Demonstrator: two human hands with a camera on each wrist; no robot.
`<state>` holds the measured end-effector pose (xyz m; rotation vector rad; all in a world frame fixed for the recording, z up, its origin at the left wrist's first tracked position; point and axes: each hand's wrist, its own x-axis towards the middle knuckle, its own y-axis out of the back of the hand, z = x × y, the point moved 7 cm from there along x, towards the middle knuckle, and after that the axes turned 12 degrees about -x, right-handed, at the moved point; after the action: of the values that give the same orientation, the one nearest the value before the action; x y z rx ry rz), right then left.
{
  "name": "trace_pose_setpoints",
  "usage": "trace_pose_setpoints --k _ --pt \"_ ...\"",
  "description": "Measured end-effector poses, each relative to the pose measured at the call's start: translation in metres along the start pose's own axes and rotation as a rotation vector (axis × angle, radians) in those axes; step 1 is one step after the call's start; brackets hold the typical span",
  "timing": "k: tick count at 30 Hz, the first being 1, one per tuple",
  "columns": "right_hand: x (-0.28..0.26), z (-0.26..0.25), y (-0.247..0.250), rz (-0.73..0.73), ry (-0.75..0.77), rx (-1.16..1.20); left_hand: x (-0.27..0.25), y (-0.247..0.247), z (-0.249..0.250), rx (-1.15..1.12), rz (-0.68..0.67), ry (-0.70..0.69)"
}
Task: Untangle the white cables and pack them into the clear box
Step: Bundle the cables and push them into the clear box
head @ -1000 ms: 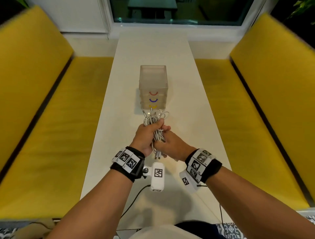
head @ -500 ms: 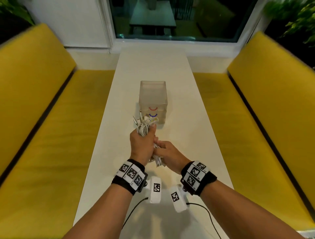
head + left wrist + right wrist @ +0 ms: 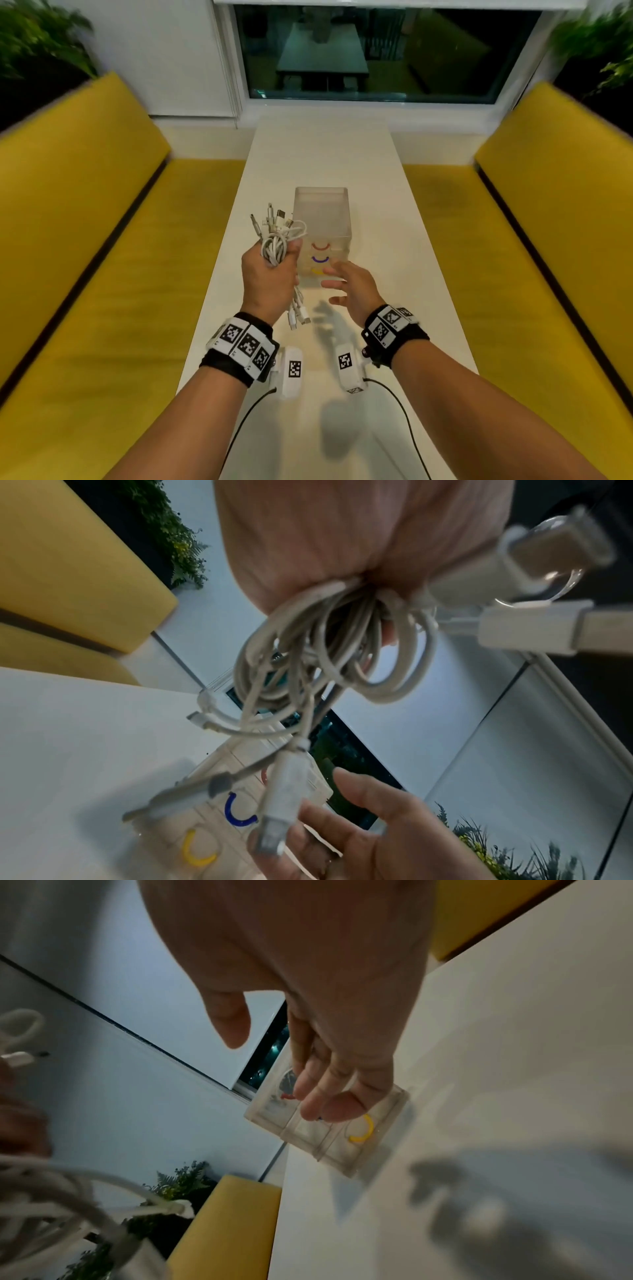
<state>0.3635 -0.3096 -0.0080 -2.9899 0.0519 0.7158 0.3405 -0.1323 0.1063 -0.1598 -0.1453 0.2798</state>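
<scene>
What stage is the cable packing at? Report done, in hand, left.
Done: nothing packed; the clear box looks empty. In hand: left hand grips the white cables, bunched and looped; right hand open near the box. Left: separating, packing.

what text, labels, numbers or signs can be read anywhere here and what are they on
No readable words, brands or numbers in any view.
Clear plastic box: three curved marks, red, blue, yellow; marks only, no lettering.
Black wrist bands: square black-and-white coded tags, patterns rather than text; a tiny print beside them is too small to read.
White wrist camera housings: one coded tag each, no words.
White cable bundle in the left hand: no legible marking.
</scene>
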Motion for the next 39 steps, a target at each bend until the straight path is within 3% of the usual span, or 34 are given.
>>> trace_pose_setpoints --k 17,24,30,33,39 --pt "0.049 0.0 -0.017 0.276 -0.01 0.026 0.035 -0.002 -0.009 0.026 0.047 -0.054" --pt "0.038 -0.015 -0.019 0.267 0.023 -0.052 0.039 -0.006 -0.023 0.133 -0.024 0.021" --pt "0.0 0.028 -0.016 0.296 0.091 -0.056 0.038 -0.02 -0.037 0.462 -0.123 0.144" --pt "-0.013 0.044 -0.019 0.33 0.082 -0.046 0.034 -0.039 -0.046 0.633 -0.25 0.166" --pt "-0.024 0.054 -0.019 0.342 0.044 -0.016 0.021 -0.071 -0.064 1.199 -0.541 0.19"
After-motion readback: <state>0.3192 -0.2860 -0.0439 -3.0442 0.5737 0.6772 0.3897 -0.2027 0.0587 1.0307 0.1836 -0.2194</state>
